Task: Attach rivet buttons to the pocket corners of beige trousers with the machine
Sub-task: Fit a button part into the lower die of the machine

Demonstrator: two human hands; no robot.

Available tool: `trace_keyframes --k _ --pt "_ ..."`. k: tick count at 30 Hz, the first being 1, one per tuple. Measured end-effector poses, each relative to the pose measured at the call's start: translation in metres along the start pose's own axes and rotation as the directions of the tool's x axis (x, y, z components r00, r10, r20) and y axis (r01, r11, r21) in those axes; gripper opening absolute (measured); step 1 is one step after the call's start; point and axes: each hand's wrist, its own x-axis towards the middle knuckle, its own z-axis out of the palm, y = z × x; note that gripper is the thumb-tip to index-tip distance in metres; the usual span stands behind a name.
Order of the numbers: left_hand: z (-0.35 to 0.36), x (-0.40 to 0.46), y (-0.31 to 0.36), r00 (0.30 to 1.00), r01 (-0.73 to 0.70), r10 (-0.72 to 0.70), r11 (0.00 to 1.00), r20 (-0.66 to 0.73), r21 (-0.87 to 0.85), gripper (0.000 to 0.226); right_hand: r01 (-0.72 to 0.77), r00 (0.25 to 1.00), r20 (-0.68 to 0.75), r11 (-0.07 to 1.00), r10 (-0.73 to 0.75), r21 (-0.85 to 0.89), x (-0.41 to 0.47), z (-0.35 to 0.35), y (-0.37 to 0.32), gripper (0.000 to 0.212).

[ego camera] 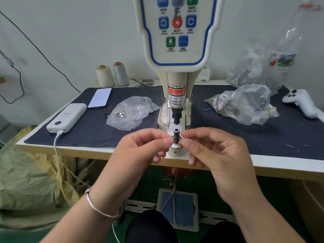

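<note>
- Dark blue denim cloth (pixel 84 134) covers a white-edged table (pixel 263 165); its front edge runs just behind both hands.
- A cream rivet machine (pixel 177 55) rises from the middle of the table, its control panel (pixel 177 28) showing blue, green and red buttons.
- Its black upper punch (pixel 176 116) hangs above a small metal lower die (pixel 176 133), with a narrow open gap between them.
- Left hand (pixel 140 149) and right hand (pixel 215 153) meet at the die from either side, fingers curled, thumb and forefinger tips pressed close beside its base; whether they pinch a rivet cannot be told.
- A silver bangle (pixel 101 206) circles the left wrist.
- No beige trousers can be made out near the die.
- Left of the machine lies a crinkled clear plastic bag (pixel 131 111) with a few shiny rivets (pixel 121 114) in it.
- Farther left sit a white power bank (pixel 67 118) with its cable and a phone (pixel 100 98).
- Two thread cones (pixel 112 76) stand at the back.
- To the right lie a fuller clear bag of metal parts (pixel 245 106) and a white controller (pixel 301 102).
- Below the table, a blue-padded foot pedal (pixel 178 209) sits on the green floor between the person's knees.
</note>
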Motion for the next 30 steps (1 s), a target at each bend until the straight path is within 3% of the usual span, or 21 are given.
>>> trace_keyframes --k 8,17,20,25,30 --pt "0.011 0.005 -0.009 0.984 0.174 -0.16 0.945 0.072 -0.276 0.012 0.16 0.986 0.001 0.928 -0.169 -0.336 -0.002 0.001 -0.003 0.018" --pt "0.019 0.009 -0.012 0.975 0.22 -0.196 0.915 0.104 -0.338 0.007 0.203 0.976 0.006 0.893 -0.219 -0.401 0.002 0.0 0.001 0.016" --pt "0.019 0.01 -0.012 0.981 0.193 -0.175 0.929 0.084 -0.317 0.012 0.204 0.976 0.014 0.892 -0.217 -0.404 0.003 -0.002 0.001 0.013" --pt "0.015 0.009 -0.011 0.997 0.074 -0.073 0.992 0.008 -0.103 0.014 0.218 0.974 0.038 0.877 -0.223 -0.429 0.002 -0.003 0.003 0.01" --pt "0.013 0.009 -0.009 0.996 0.089 -0.088 0.994 0.018 -0.06 0.014 0.253 0.965 0.062 0.845 -0.254 -0.472 0.0 -0.003 0.007 0.008"
